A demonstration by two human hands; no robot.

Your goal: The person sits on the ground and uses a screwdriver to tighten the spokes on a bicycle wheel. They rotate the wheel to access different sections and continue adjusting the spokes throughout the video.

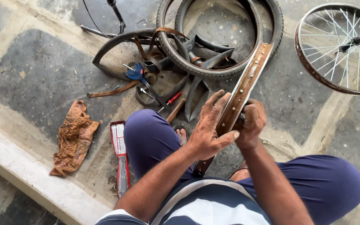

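Both hands grip a rusty rim [246,79]: left hand [209,129] half-open (fingers spread), right hand [251,121] fisted.

One long, narrow red-and-white package [120,156] — flat on the floor, beside the left knee.

— The rim [240,96] in the hands looks like rusty brown metal, dull and pitted, with studs along it.
— And the tyre [213,62] at twelve o'clock?
— Matt black rubber, ribbed tread. The rag [73,137] at nine o'clock is crumpled, stained orange-brown cloth; the floor [34,79] is rough, patchy concrete.
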